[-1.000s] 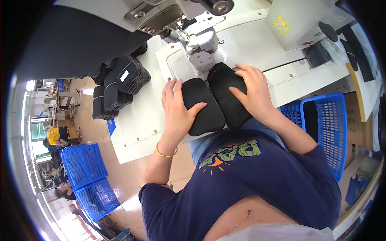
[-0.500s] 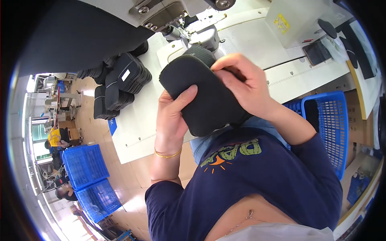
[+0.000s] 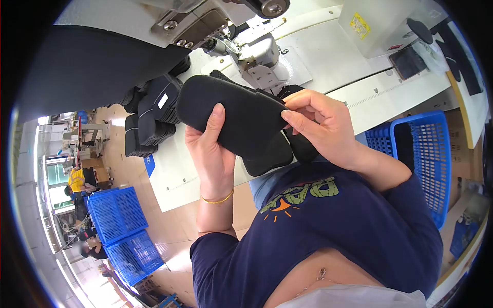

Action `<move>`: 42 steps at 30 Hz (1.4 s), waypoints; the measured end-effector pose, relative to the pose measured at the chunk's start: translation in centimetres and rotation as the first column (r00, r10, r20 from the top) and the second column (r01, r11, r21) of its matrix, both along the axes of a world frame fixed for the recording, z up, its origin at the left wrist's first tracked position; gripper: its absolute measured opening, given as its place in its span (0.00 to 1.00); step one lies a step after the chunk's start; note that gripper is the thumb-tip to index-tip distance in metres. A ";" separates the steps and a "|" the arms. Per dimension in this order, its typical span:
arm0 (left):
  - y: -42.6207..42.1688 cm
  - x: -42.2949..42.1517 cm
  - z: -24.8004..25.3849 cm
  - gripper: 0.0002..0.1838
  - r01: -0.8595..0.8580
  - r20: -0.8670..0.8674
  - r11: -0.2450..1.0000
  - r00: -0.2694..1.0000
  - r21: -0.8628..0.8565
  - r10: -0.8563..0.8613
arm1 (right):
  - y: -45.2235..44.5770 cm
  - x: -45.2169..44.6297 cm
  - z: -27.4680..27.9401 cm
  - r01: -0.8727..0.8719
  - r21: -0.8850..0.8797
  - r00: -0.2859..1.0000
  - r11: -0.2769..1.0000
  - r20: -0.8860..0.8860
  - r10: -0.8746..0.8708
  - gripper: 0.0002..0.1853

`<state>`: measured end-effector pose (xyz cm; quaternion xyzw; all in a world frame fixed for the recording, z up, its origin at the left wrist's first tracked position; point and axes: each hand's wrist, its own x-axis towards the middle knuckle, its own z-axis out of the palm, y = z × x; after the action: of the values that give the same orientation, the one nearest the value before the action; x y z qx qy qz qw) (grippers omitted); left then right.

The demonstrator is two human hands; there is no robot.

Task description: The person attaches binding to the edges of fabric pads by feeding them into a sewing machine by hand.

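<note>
A black rounded fabric piece is raised above the white table, in front of the sewing machine head. My left hand grips its left part, thumb on top and fingers underneath. At the right end, my right hand pinches the edge between thumb and fingers. Beneath it, two black stacks lie side by side near my body, the left one and the right one, both partly covered by the raised piece and my right hand.
Tied stacks of black pieces stand at the table's left. A blue basket is at right, and blue crates are on the floor at left. A phone lies at the back right. A person in yellow is far left.
One second ago both hands rested on the two stacks. A piece has since been lifted off and turned, its far end swinging left, with both hands now holding it.
</note>
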<state>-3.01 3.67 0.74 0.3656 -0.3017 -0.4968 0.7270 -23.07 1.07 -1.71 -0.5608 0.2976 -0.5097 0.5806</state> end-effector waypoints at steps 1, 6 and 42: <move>0.0 0.2 -0.1 0.13 -0.004 0.008 1.000 1.000 -0.004 0.004 | 0.0 0.0 -0.1 0.012 -0.012 1.000 1.000 -0.009 -0.012 0.05; -0.4 0.9 -0.5 0.12 -0.016 0.060 1.000 0.998 -0.012 0.016 | 0.1 0.2 -0.2 0.028 -0.031 1.000 0.999 -0.003 -0.028 0.07; -10.4 5.3 4.3 0.11 0.092 0.369 0.967 0.912 0.237 -0.178 | -5.1 3.0 2.6 -0.222 0.166 0.973 0.961 0.097 0.208 0.12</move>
<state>2.25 -6.72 5.06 0.5110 -0.4084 -0.4937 0.5730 -20.11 -4.06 0.93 -0.5159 0.2555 -0.4372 0.6910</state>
